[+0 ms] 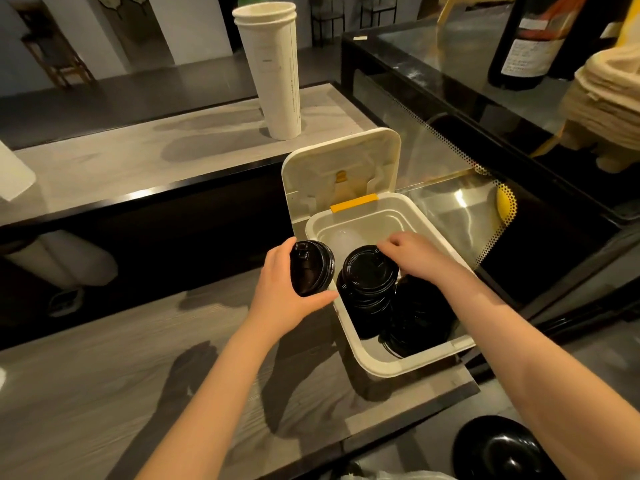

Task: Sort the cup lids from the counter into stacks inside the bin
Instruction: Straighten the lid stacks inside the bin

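Observation:
A white bin [353, 341] with its hinged lid [332, 168] flipped up sits at the counter's right end. Inside stands a stack of black cup lids [369, 271], with more black lids [419, 317] piled to its right and a clear lid [343, 239] at the back. My left hand [280, 292] grips a small stack of black lids [310, 268] just outside the bin's left rim. My right hand [412, 252] reaches into the bin, its curled fingers touching the far right edge of the top lid on the stack.
A tall stack of white paper cups [277, 77] stands on the raised ledge behind the bin. A glass display case [485, 202] borders the bin on the right. A black round object [502, 448] lies at the bottom right. Grey wood-grain counter [104, 393] spreads to the left.

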The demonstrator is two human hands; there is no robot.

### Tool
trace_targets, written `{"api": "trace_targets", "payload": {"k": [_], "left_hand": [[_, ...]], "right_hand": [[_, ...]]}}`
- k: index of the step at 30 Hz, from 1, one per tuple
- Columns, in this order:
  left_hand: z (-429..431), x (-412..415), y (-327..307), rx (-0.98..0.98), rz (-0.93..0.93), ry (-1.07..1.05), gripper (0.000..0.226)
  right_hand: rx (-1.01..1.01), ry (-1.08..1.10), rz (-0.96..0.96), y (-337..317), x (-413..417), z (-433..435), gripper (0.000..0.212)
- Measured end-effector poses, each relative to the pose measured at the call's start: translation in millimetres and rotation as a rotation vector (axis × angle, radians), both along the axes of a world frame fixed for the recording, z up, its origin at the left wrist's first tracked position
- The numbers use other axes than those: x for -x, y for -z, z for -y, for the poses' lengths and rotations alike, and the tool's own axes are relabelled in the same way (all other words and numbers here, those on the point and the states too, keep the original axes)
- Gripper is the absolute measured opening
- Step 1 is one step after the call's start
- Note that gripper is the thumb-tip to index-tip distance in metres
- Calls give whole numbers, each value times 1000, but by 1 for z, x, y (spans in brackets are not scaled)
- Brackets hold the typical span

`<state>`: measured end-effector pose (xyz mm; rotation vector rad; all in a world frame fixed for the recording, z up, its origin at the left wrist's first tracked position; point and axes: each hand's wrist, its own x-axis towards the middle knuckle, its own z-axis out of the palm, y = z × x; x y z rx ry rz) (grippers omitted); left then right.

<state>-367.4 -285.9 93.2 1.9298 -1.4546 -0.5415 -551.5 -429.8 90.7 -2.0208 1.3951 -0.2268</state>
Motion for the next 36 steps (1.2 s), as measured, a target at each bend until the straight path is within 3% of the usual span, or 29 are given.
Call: {"api": "trace_targets", "payload": {"k": [3, 7, 10, 14, 20, 23, 28, 31, 36], "left_hand": [[11, 3, -4, -11, 19, 35, 106], [31, 8, -9, -22, 97, 116, 108], [44, 12, -8, -101, 188, 209, 109], [65, 27, -5, -265, 442, 398, 104], [89, 43, 4, -465, 667, 530, 106], [96, 41, 2, -509, 722, 549, 108], [96, 40, -3, -499, 776, 569, 115], [90, 34, -4, -408, 714, 551, 117], [65, 7, -14, -243, 579, 440, 92]], "right_hand": [[91, -14, -75, 11, 0, -7, 40], [167, -16, -76, 19, -6, -18, 28], [173, 56, 11, 16, 0, -13, 23], [148, 164, 129, 8, 29, -8, 21], [43, -53, -40, 11, 62, -23, 40], [34, -75, -35, 18, 66, -27, 36], [89, -33, 8, 16, 64, -31, 33], [149, 5, 93, 8, 59, -33, 31], [267, 13, 188, -8, 32, -35, 29]]}}
